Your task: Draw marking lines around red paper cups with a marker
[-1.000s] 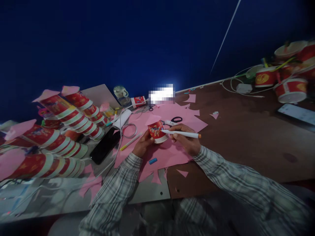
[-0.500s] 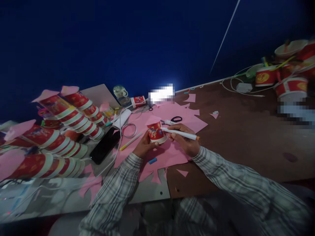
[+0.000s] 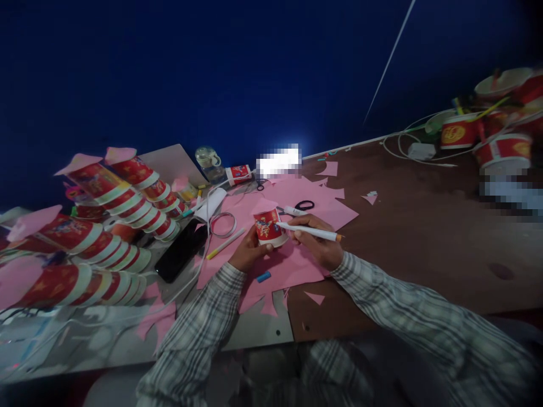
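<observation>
Red paper cup [image 3: 268, 227] gripped in my L hand [image 3: 248, 251]; R hand [image 3: 319, 244] pinches white marker [image 3: 311, 231], tip touching cup. Scissors [image 3: 304, 205] at 12, above pink paper [image 3: 297, 265].

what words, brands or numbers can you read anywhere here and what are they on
No text here can be read.
cup in the left hand: red print with a coloured picture, lettering too blurred.
marker in the right hand: no legible label.
stacked cups: same red print, too small.
bowls at far right: gold emblem, unreadable.
pixelated patches: nothing readable.
</observation>
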`<state>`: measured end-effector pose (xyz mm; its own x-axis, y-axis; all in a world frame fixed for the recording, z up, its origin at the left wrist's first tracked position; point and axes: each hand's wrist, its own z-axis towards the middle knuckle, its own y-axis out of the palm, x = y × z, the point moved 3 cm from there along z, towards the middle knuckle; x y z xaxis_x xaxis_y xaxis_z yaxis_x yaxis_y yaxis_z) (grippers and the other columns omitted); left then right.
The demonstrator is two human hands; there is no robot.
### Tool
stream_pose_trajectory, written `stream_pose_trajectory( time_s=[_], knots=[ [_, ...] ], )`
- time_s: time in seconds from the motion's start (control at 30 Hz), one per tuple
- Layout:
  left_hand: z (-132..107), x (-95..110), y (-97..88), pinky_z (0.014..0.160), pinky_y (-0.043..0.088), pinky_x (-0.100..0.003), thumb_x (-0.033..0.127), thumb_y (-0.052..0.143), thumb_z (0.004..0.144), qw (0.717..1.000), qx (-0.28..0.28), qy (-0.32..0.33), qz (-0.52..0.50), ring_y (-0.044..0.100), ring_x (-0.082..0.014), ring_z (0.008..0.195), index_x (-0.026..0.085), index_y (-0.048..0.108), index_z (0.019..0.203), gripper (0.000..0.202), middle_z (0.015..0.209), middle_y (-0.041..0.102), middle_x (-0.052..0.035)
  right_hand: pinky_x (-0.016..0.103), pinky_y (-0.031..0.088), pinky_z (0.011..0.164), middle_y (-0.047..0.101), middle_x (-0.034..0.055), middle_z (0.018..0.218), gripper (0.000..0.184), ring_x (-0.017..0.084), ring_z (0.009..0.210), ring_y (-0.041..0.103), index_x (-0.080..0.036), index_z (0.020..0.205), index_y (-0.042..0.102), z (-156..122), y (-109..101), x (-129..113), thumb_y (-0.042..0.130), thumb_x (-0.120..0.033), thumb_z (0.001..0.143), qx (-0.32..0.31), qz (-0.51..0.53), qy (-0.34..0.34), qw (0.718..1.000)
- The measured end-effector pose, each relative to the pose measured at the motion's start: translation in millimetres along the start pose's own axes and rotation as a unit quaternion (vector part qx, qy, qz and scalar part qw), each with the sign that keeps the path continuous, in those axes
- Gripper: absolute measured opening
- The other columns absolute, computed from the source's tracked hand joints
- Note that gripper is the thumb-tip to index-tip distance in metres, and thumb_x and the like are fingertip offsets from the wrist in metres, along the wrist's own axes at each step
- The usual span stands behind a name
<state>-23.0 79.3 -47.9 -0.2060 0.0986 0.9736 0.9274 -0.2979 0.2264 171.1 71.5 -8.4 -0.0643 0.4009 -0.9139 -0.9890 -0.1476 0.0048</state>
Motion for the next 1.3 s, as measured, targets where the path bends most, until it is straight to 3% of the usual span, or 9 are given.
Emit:
stream_pose_trajectory(
  time_s=[0.1,0.27,0.4,0.57,0.73,0.9,1.03,1.2,1.3],
  knots=[
    [0.4,-0.1,0.4,0.077,0.051,-0.032,0.04,0.092,0.061,1.0,0.0,0.002,-0.008,0.066,-0.0197,0.082,0.017,0.062,0.111,0.063,0.095,0.072,-0.0059,0.035,0.055,0.067,0.073,0.007,0.089,0.02,0.017,0.071,0.065,-0.019,0.095,0.071,-0.2,2.0,1.0,0.067,-0.038,0.088,-0.029,0.012,0.003,1.0],
    [0.5,2.6,1.4,0.073,0.051,-0.03,0.039,0.092,0.061,1.0,-0.001,0.004,0.0,0.065,-0.0185,0.078,0.016,0.061,0.11,0.062,0.093,0.071,-0.0058,0.031,0.051,0.058,0.066,0.0022,0.074,0.025,0.015,0.062,0.06,-0.019,0.098,0.068,0.0,0.0,3.7,0.064,-0.042,0.09,0.006,0.046,0.037,0.998],
    [0.3,3.0,2.2,0.073,0.051,-0.029,0.039,0.092,0.061,1.0,-0.003,0.008,-0.014,0.065,-0.0182,0.078,0.017,0.061,0.108,0.061,0.093,0.072,-0.0053,0.031,0.05,0.06,0.07,0.0052,0.084,0.022,0.014,0.062,0.058,-0.018,0.095,0.07,-0.8,2.3,4.6,0.066,-0.039,0.088,-0.037,0.029,0.018,0.999],
    [-0.6,4.4,3.3,0.073,0.051,-0.029,0.042,0.093,0.059,1.0,0.006,-0.01,0.0,0.065,-0.0178,0.077,0.015,0.06,0.108,0.064,0.091,0.072,-0.0054,0.032,0.051,0.062,0.066,0.0025,0.077,0.024,0.014,0.063,0.058,-0.019,0.1,0.068,-1.0,-1.6,11.1,0.062,-0.041,0.092,0.007,0.034,0.019,0.999],
    [-0.3,6.2,3.9,0.072,0.052,-0.03,0.043,0.094,0.055,0.999,0.027,-0.013,-0.015,0.066,-0.0167,0.075,0.016,0.059,0.105,0.067,0.089,0.071,-0.0042,0.035,0.053,0.068,0.068,0.0049,0.079,0.024,0.019,0.072,0.064,-0.019,0.093,0.071,-1.4,2.7,8.5,0.068,-0.041,0.087,-0.063,0.018,-0.008,0.998],
    [0.3,6.8,4.6,0.068,0.051,-0.029,0.047,0.093,0.056,1.0,0.017,-0.02,0.004,0.067,-0.0175,0.072,0.016,0.059,0.105,0.068,0.086,0.072,-0.0048,0.031,0.048,0.057,0.065,0.0025,0.073,0.025,0.015,0.06,0.056,-0.019,0.096,0.069,-2.2,0.7,11.2,0.065,-0.043,0.089,-0.011,0.052,0.037,0.998],
    [0.4,6.1,3.8,0.068,0.051,-0.03,0.048,0.093,0.055,1.0,0.027,-0.011,-0.001,0.067,-0.0181,0.072,0.015,0.058,0.105,0.069,0.086,0.072,-0.0049,0.032,0.05,0.062,0.071,0.0062,0.084,0.023,0.015,0.065,0.059,-0.018,0.093,0.071,-2.6,2.9,12.4,0.068,-0.04,0.086,-0.053,0.04,0.025,0.997],
    [0.4,4.8,4.5,0.066,0.051,-0.029,0.051,0.092,0.056,1.0,0.018,-0.013,0.003,0.067,-0.0186,0.071,0.015,0.059,0.105,0.068,0.085,0.072,-0.0058,0.029,0.047,0.056,0.063,0.0006,0.069,0.021,0.014,0.06,0.055,-0.018,0.095,0.068,-1.7,-0.3,15.5,0.064,-0.038,0.087,0.002,0.085,0.059,0.995],
    [0.5,6.5,4.4,0.067,0.052,-0.03,0.05,0.093,0.055,1.0,0.027,-0.008,0.0,0.068,-0.0187,0.072,0.016,0.059,0.103,0.069,0.087,0.072,-0.006,0.029,0.045,0.054,0.061,0.0001,0.065,0.02,0.013,0.057,0.054,-0.018,0.089,0.069,-2.1,2.4,14.4,0.068,-0.037,0.083,-0.03,0.079,0.078,0.993]
  ],
)
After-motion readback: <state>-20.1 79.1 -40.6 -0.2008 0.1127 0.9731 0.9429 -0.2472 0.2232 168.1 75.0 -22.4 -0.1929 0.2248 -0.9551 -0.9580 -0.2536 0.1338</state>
